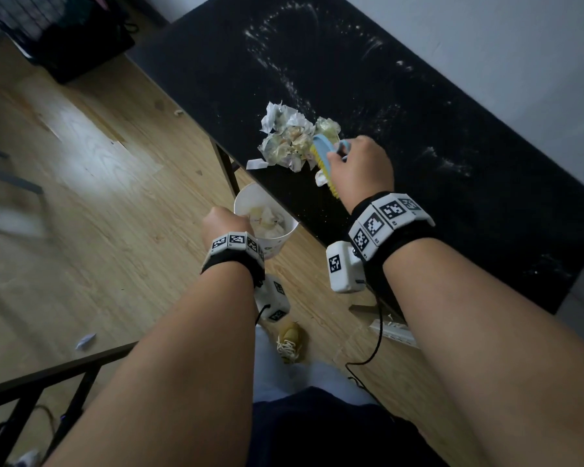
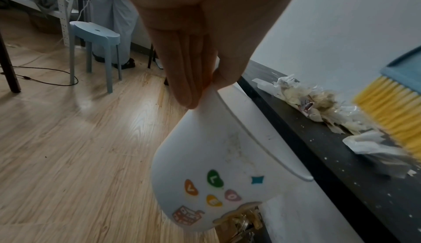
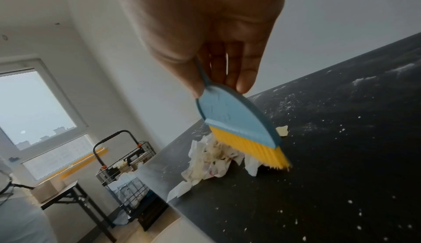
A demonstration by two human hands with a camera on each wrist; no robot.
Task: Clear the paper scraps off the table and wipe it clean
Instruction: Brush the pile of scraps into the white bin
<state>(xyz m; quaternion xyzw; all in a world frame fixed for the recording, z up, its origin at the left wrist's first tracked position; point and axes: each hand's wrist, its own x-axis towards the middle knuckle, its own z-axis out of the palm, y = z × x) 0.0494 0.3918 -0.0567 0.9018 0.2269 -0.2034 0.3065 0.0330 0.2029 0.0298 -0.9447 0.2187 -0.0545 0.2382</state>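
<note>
Our right hand (image 1: 361, 170) grips the brush (image 3: 241, 131) against the paper scraps (image 1: 290, 139) near the table (image 1: 452, 163) edge; our left hand (image 1: 225, 227) pinches the cup (image 2: 216, 174), lettered L-O-V-E, just below.

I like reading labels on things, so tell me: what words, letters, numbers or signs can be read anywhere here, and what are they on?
"L", "V", "O", "E": one letter each on four coloured bean shapes on the white bucket, pinched at its rim by the left hand.
Picture sticker low on the bucket: no writing legible.
Black-and-white square code patterns on the wristbands: not words; small marks beside them too tiny to read.
Brush in the right hand: no writing.
Paper scraps: print too blurred.
</note>
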